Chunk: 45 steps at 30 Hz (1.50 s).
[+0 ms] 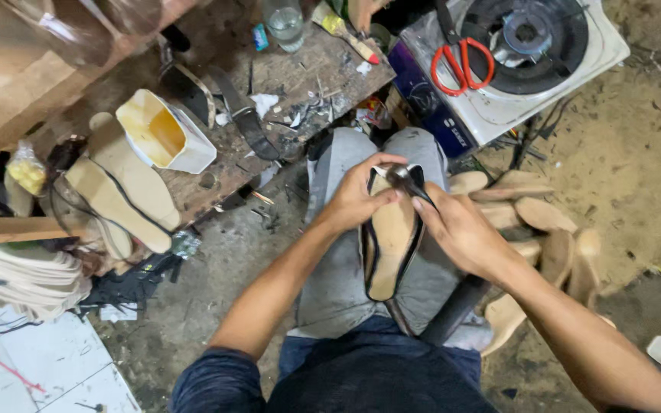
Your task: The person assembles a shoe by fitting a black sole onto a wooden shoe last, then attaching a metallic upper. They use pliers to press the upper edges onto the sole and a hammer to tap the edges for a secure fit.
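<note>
A shoe upper on a last (390, 237), tan sole side up with a black edge, lies across my knees. My left hand (355, 197) grips its far end, thumb pressed on the rim. My right hand (457, 228) holds a metal tool with a round head (402, 177) against the toe. The tool's dark handle runs down through that hand toward my lap.
A worn wooden workbench (300, 84) ahead carries a white tub of yellow glue (164, 134), tan insoles (120, 187), a glass and scraps. Red-handled scissors (462, 63) rest on a white gas stove (533, 46). Wooden lasts (533, 222) pile at my right.
</note>
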### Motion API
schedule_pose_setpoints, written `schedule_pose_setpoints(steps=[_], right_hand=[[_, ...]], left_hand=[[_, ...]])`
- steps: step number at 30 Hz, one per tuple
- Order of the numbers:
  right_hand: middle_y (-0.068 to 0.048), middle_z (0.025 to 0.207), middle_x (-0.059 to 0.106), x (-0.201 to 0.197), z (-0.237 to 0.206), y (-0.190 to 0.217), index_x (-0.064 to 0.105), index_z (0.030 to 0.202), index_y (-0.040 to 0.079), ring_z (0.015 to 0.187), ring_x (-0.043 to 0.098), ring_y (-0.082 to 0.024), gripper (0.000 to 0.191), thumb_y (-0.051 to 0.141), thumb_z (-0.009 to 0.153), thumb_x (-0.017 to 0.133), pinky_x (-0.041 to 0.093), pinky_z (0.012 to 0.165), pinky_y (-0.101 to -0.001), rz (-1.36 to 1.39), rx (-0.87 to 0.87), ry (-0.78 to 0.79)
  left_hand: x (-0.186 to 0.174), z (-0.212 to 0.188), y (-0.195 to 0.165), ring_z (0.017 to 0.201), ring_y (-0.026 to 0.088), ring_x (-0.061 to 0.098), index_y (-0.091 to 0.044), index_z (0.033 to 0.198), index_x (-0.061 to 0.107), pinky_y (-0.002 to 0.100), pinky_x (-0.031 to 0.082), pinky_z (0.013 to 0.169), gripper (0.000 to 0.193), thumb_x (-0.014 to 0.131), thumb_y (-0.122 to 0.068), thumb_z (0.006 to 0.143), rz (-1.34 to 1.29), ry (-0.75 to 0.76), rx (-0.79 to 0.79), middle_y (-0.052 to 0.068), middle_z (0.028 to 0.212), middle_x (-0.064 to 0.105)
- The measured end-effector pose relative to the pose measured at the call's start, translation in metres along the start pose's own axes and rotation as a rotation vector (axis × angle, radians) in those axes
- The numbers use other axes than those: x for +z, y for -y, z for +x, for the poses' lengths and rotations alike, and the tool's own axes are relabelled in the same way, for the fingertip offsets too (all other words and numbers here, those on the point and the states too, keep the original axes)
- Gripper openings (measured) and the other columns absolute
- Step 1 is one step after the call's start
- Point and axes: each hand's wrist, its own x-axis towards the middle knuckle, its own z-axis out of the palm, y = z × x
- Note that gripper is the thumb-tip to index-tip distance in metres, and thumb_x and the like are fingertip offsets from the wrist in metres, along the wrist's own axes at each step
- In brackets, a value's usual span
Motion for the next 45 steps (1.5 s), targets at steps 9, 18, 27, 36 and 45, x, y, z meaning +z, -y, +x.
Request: schedule_pose_setpoints(steps=[9, 18, 27, 36, 45], right_hand=[[-0.015, 0.103, 0.059, 0.055, -0.087, 0.015, 0.06, 0.102, 0.004, 0.098, 0.06, -0.036, 0.024, 0.023, 0.092, 0.071, 0.05, 0.082, -0.0458, 0.286, -0.389, 0.422], [-0.008, 0.123, 0.056, 0.049, -0.122, -0.057, 0.069, 0.116, 0.019, 0.112, 0.051, -0.031, 0.053, 0.004, 0.065, 0.074, 0.043, 0.093, -0.0437, -0.314, -0.321, 0.298], [0.003, 0.122, 0.071, 0.031, -0.131, -0.108, 0.076, 0.115, 0.022, 0.121, 0.059, -0.022, 0.046, 0.012, 0.071, 0.079, 0.035, 0.1, -0.0426, 0.123, -0.242, 0.489], [-0.009, 0.124, 0.063, -0.035, -0.144, -0.121, 0.069, 0.113, 0.009, 0.127, 0.052, -0.025, 0.051, -0.003, 0.065, 0.078, 0.037, 0.111, -0.0411, 0.372, 0.044, 0.429], [-0.01, 0.101, 0.062, 0.044, -0.105, -0.06, 0.047, 0.131, 0.003, 0.077, 0.059, -0.018, 0.048, -0.002, 0.088, 0.067, 0.051, 0.064, -0.0326, 1.011, 0.478, -0.425]], left_hand=[[-0.021, -0.018, -0.022, 0.128, 0.019, 0.056, -0.011, 0.157, 0.027, 0.035, 0.044, 0.112, 0.095, 0.083, -0.011, 0.08, -0.006, -0.183, 0.068, 0.009, 0.141, 0.055], [-0.169, 0.028, 0.023, 0.101, 0.038, 0.059, -0.005, 0.101, 0.074, 0.048, 0.047, 0.089, 0.015, 0.076, -0.004, 0.086, 0.966, -0.645, 0.101, 0.018, 0.102, 0.065], [-0.226, 0.102, 0.062, 0.101, 0.038, 0.059, -0.01, 0.08, 0.075, 0.049, 0.047, 0.084, 0.018, 0.08, -0.001, 0.065, 1.169, -0.421, 0.022, 0.016, 0.097, 0.063], [-0.219, 0.097, 0.073, 0.094, 0.029, 0.065, -0.004, 0.089, 0.069, 0.04, 0.054, 0.082, 0.009, 0.074, -0.001, 0.081, 1.051, -0.47, 0.04, 0.016, 0.097, 0.067], [-0.076, 0.016, 0.012, 0.087, 0.011, 0.069, 0.0, 0.117, 0.076, 0.025, 0.057, 0.081, 0.022, 0.067, 0.01, 0.099, -0.115, -0.345, 0.023, 0.007, 0.104, 0.075]])
